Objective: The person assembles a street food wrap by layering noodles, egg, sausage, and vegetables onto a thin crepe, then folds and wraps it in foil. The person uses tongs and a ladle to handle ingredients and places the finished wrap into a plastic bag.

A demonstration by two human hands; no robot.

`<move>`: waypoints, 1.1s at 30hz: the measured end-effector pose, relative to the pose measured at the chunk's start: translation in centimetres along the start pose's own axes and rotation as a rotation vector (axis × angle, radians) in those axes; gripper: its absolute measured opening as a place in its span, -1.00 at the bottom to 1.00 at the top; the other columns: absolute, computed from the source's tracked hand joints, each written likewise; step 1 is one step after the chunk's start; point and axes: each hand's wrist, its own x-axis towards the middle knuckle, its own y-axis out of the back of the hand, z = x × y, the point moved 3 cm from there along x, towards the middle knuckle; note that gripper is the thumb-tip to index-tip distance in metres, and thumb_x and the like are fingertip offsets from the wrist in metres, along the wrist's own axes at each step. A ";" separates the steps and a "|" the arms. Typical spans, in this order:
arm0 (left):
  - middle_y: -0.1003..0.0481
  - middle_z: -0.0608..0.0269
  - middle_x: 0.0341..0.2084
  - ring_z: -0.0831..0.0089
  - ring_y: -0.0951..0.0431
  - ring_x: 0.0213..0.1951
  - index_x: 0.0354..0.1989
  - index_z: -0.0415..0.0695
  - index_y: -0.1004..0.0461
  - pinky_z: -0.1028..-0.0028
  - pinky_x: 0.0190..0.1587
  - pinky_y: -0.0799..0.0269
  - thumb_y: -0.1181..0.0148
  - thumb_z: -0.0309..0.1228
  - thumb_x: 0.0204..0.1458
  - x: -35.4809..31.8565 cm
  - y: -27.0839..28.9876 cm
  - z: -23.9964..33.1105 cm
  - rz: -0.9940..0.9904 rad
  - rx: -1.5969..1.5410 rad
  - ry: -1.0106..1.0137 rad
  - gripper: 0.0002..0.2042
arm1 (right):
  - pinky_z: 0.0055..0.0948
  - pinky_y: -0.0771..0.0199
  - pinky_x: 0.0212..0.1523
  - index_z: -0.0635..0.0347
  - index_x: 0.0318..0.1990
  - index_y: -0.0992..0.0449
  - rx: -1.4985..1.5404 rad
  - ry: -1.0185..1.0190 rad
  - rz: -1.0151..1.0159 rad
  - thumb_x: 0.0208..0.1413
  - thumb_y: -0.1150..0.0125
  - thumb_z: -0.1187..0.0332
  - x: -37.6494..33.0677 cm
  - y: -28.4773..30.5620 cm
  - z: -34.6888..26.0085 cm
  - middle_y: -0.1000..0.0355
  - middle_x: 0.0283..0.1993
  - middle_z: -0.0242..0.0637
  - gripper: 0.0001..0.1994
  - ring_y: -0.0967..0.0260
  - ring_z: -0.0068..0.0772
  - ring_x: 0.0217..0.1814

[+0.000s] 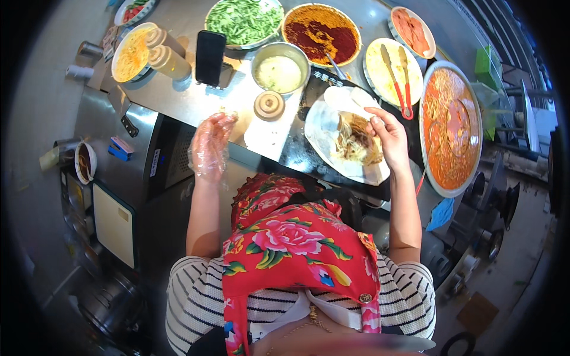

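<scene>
A thin pale flatbread [323,127] lies spread on the dark griddle in front of me, its far edge raised in a fold. Shredded, brownish filling [356,141] sits in a heap on it. My right hand [389,135] is bare and pinches the flatbread's edge at its right side. Off to the left, my left hand [212,142] wears a clear plastic glove and hovers beside the counter's front edge. Its fingers are curled together; whatever may be between the fingertips is too small to make out.
A wooden-topped weight [269,105] and a metal bowl of pale batter [278,72] stand left of the griddle. Behind are chopped greens [244,21], red sauce [320,32], red-handled tongs [405,89] and a phone [210,58]. A large pan of red broth [452,127] stands right.
</scene>
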 end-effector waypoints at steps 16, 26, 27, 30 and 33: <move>-0.54 -0.10 -0.12 0.09 -0.54 0.05 0.02 -0.30 -0.40 0.19 0.27 -0.35 -0.01 -0.20 0.31 -5.0 -5.0 1.8 0.007 -0.039 -0.110 -0.64 | -0.09 -0.48 -0.03 0.15 -0.13 -0.59 -1.221 0.515 -0.090 0.21 -0.15 0.09 9.2 -10.3 -4.2 -0.51 -0.22 -0.05 -0.68 -0.47 -0.01 -0.03; -0.55 0.02 -0.18 0.15 -0.54 0.01 -0.05 -0.24 -0.43 0.16 0.26 -0.38 -0.01 -0.24 0.31 -7.8 0.6 1.7 0.214 -0.092 -0.053 -0.71 | -0.04 -0.54 -0.06 0.29 -0.18 -0.58 -1.050 0.253 0.235 0.16 -0.02 0.33 16.1 -6.0 -1.2 -0.58 -0.21 0.04 -0.74 -0.54 0.07 -0.09; -0.54 0.02 -0.18 0.16 -0.54 0.01 -0.04 -0.24 -0.43 0.16 0.26 -0.38 -0.01 -0.23 0.31 -7.8 0.7 1.9 0.213 -0.085 -0.054 -0.70 | -0.05 -0.52 -0.02 0.29 -0.11 -0.58 -1.155 0.313 0.208 0.18 0.05 0.36 16.2 -6.2 -1.3 -0.56 -0.15 0.05 -0.70 -0.53 0.06 -0.05; -0.55 0.02 -0.18 0.17 -0.55 0.00 -0.04 -0.24 -0.44 0.19 0.23 -0.40 -0.01 -0.23 0.31 -7.4 0.8 2.2 0.216 -0.063 -0.044 -0.70 | -0.11 -0.51 0.00 0.28 0.00 -0.57 -1.288 0.340 0.115 0.21 0.08 0.40 16.1 -6.5 -1.0 -0.55 -0.10 0.08 -0.67 -0.51 0.03 -0.02; -0.56 0.02 -0.18 0.18 -0.56 -0.02 -0.04 -0.24 -0.44 0.21 0.20 -0.42 -0.01 -0.23 0.31 -6.7 0.4 2.1 0.177 -0.049 -0.044 -0.70 | -0.19 -0.51 -0.05 0.28 0.06 -0.53 -0.940 0.407 0.256 0.24 0.01 0.40 15.4 -6.2 -1.3 -0.57 -0.17 0.00 -0.68 -0.54 -0.08 -0.08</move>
